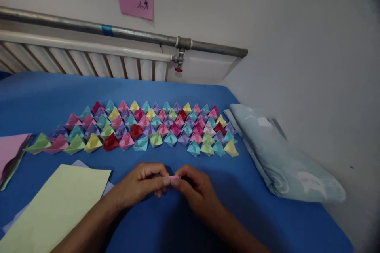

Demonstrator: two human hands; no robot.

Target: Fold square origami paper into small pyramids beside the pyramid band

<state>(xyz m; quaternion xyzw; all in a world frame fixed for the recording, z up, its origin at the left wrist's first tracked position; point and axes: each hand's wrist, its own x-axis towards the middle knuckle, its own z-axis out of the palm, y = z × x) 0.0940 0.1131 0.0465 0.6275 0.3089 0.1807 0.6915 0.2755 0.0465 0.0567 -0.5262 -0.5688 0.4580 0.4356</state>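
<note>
Between my two hands is a small folded piece of pink paper point(174, 177), seen nearly edge-on. My left hand point(148, 180) pinches its left end between thumb and fingers. At its right end, the thumb and forefinger of my right hand point(194, 185) are closed on it. Most of the paper is covered by my fingertips, so its exact shape is hidden. Just beyond my hands, rows of folded paper boats point(126, 141) in many colours stand on the blue tabletop point(142, 229).
Light green paper sheets point(59, 205) over lilac ones lie at the left, under my left forearm. Pink sheets point(12, 150) are at the far left edge. A folded pale blue cloth point(276, 154) lies at the right. Behind stand a radiator point(115, 65) and a metal pipe point(142, 33).
</note>
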